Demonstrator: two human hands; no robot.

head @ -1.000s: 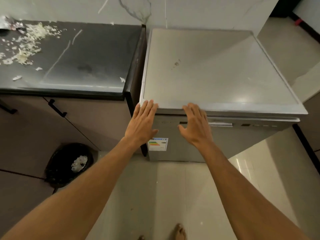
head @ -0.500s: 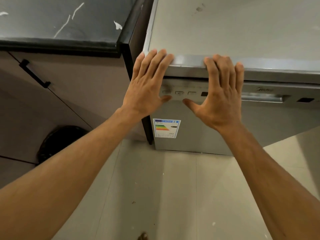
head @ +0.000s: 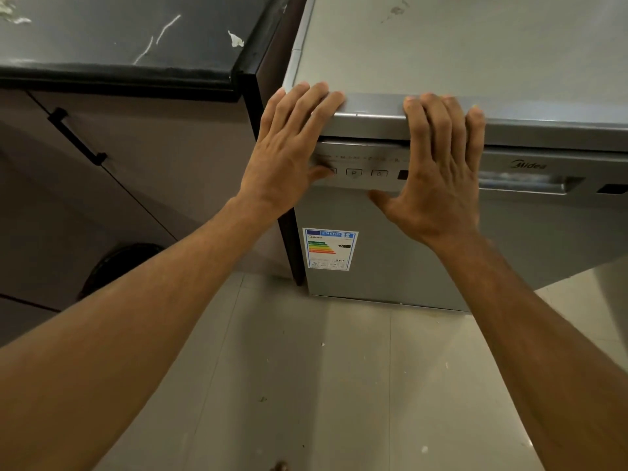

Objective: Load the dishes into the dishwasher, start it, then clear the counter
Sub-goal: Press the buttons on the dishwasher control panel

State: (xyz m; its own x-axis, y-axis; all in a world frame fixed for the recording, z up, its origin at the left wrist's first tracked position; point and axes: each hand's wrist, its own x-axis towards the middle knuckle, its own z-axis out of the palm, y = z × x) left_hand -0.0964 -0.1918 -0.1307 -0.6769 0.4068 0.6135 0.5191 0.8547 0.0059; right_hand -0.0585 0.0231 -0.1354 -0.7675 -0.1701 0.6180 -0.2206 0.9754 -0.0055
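You are pressing your left hand (head: 289, 154) and right hand (head: 438, 175), fingers straight, on the Midea dishwasher (head: 475, 45); its stiff, probably heavy door (head: 407, 253) is offering a recessed handle (head: 523, 183).

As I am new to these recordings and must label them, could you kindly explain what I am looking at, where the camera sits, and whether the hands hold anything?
There is no robot here: a person wears one wide-angle camera on the head, looking down at their own arms. The left hand and right hand lie flat, fingers straight, over the top front edge of a grey dishwasher, whose door is shut. Neither holds anything. Beneath the hands is a row of buttons; the left thumb lies by the leftmost one, though whether it presses I cannot tell. An energy label is stuck on the door. To the left is a dark counter with a few pale scraps.
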